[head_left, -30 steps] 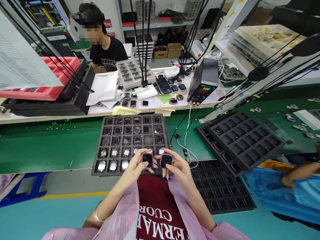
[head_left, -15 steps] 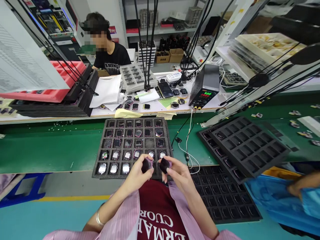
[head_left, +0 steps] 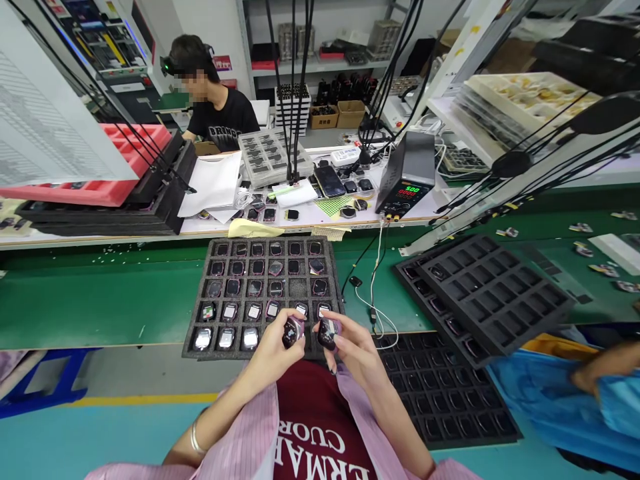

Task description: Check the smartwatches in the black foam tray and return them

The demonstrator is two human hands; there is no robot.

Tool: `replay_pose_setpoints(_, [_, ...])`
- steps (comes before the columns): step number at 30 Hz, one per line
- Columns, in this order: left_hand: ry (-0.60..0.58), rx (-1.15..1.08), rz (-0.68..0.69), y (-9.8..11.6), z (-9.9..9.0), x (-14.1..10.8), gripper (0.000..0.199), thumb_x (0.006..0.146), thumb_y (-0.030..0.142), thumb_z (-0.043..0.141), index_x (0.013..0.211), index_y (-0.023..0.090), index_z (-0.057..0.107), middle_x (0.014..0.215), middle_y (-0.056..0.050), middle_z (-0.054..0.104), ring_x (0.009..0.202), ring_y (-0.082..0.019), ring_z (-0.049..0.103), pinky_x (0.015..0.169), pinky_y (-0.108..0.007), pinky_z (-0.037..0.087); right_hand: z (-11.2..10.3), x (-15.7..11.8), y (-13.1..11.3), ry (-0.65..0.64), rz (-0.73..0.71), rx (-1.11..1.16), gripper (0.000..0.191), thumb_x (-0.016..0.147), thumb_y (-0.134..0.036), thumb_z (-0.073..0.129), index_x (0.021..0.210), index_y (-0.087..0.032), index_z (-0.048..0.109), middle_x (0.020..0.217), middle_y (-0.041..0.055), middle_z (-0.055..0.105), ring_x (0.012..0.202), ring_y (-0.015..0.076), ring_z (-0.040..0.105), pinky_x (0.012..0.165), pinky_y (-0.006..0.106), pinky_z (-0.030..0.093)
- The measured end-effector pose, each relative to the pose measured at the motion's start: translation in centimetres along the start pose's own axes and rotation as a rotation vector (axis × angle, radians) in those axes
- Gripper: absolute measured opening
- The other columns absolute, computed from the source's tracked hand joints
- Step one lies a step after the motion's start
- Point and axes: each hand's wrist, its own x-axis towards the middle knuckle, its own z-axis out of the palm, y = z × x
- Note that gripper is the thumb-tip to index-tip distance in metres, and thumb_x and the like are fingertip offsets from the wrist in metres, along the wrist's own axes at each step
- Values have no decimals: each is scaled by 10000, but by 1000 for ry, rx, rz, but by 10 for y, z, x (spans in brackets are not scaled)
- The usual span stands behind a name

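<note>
My left hand (head_left: 280, 345) is closed on a smartwatch body (head_left: 293, 332) with a dark face and a purplish case. Another such smartwatch body (head_left: 327, 333) is gripped between the thumb and fingers of my right hand (head_left: 353, 343). Both faces are tilted up toward me and show small light marks. Beneath and beyond the hands lies a dark foam tray (head_left: 200, 293) on the green bench, its pockets holding rows of watch bodies. Several in the two near rows have bright faces; those farther back are dark. My hands cover part of the near right corner.
Dark foam trays (head_left: 500, 287) are stacked at right, with another tray of watches (head_left: 450, 393) lower down. A power supply (head_left: 407, 177) with lit digits, a phone (head_left: 329, 181) and papers (head_left: 213, 183) occupy the shelf. A white cable (head_left: 376, 280) hangs beside the tray. A co-worker (head_left: 217, 107) sits opposite.
The faces of both held watch bodies were plain dark and now show light marks. My hands have stayed nearly in place, and the view has shifted slightly.
</note>
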Motion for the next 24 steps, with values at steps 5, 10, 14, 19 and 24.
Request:
replay_pose_setpoints(5, [16,-12,-18,1,-2,-1,331,802,151,521,1126,211,489,969,-14,576,871,-161,551,833,-282,433,-2,0,2,-32,-17,22,385,802,-276,680,1184,-241,651,952,65,682,458,104,585,393,223,444])
replay_pose_setpoints(10, [11,0,1,-1,-1,0,311,769,100,511,1062,205,506,954,-12,579,903,-164,544,848,-276,422,-4,0,4,-40,-7,27,379,794,-276,690,1170,-238,660,942,73,692,459,109,586,391,224,444])
replay_pose_setpoints(14, [21,-23,14,-3,-1,-2,336,792,126,513,1116,213,491,990,-19,571,926,-168,536,864,-281,418,-4,0,4,-19,4,14,397,794,-291,694,1186,-244,654,880,60,690,447,108,574,391,221,431])
replay_pose_setpoints(19, [31,-4,-1,-4,-1,-1,301,772,120,520,1060,209,515,960,-19,581,912,-179,540,852,-286,415,-5,-1,3,-9,-5,-10,379,792,-293,695,1166,-234,667,832,52,678,452,100,554,391,208,418])
replay_pose_setpoints(24, [45,-27,23,-6,1,1,347,779,126,525,1114,211,493,1006,-30,579,940,-186,538,865,-298,414,-3,-2,-2,33,-39,-9,386,787,-300,705,1167,-245,666,956,69,673,464,92,560,391,206,411])
